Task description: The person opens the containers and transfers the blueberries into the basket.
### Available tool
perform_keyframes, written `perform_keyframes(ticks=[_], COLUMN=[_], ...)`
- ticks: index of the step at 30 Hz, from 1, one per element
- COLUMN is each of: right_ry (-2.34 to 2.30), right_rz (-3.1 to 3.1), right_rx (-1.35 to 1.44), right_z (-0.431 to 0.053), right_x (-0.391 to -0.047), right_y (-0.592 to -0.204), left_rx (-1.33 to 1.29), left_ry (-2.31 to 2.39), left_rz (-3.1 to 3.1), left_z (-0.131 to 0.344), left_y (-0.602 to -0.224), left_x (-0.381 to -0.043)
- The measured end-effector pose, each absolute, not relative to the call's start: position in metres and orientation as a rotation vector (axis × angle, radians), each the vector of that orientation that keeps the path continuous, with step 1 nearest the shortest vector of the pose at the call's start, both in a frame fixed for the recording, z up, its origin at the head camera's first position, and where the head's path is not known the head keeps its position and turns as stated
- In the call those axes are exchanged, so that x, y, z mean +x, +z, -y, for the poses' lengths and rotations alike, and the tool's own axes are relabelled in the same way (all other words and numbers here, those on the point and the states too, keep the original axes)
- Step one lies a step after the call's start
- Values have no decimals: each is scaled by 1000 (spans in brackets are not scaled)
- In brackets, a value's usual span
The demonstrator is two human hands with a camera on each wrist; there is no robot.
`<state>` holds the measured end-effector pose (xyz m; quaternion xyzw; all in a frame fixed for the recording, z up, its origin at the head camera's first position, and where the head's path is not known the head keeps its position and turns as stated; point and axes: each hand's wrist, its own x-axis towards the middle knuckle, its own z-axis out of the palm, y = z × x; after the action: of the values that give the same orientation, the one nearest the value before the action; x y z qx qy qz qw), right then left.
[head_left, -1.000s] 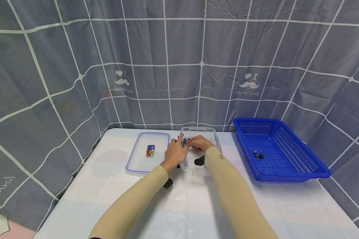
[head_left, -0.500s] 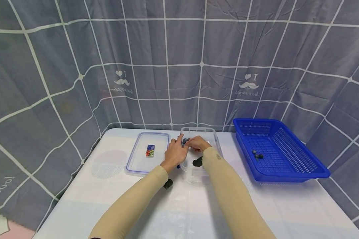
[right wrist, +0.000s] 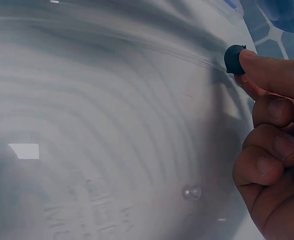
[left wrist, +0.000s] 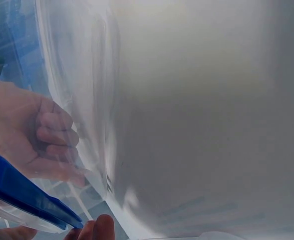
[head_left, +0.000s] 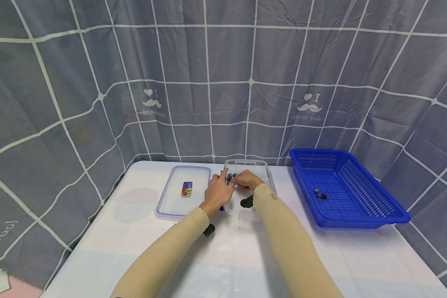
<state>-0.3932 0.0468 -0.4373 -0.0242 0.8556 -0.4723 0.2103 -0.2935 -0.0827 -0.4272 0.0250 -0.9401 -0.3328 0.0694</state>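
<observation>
A clear plastic storage box (head_left: 270, 178) stands at the middle of the table, with several dark blueberries (head_left: 229, 177) at its far left inside. My left hand (head_left: 217, 191) grips the box's left wall; in the left wrist view its fingertips (left wrist: 103, 227) lie beside a blue latch (left wrist: 27, 195). My right hand (head_left: 247, 179) is inside the box near the left hand. In the right wrist view, thumb and index finger pinch one blueberry (right wrist: 234, 60), and the other fingers are curled. Through the clear wall, the left wrist view also shows the right hand (left wrist: 37, 135).
A blue-rimmed clear lid (head_left: 171, 203) lies left of the box, bearing a small colourful labelled piece (head_left: 186, 189). At the right, a blue plastic basket (head_left: 361, 221) holds several blueberries (head_left: 320, 195). A grey gridded curtain (head_left: 227, 103) hangs behind the white-covered table (head_left: 223, 265).
My right wrist has shifted slightly left compared with the oldest frame. The left hand keeps its place on the box, and the basket and lid stay where they were.
</observation>
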Motion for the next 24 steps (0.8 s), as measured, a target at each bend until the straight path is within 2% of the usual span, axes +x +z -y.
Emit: perform_keyframes(ticks=[24], right_ry=[-1316], right_rz=[-2300], right_rx=[-202], right_z=[-69], right_x=[-392], right_y=[-404], left_rx=[71], left_ry=[-1002], left_rz=[2837], left_z=[83], left_y=[-427], left_x=[-292])
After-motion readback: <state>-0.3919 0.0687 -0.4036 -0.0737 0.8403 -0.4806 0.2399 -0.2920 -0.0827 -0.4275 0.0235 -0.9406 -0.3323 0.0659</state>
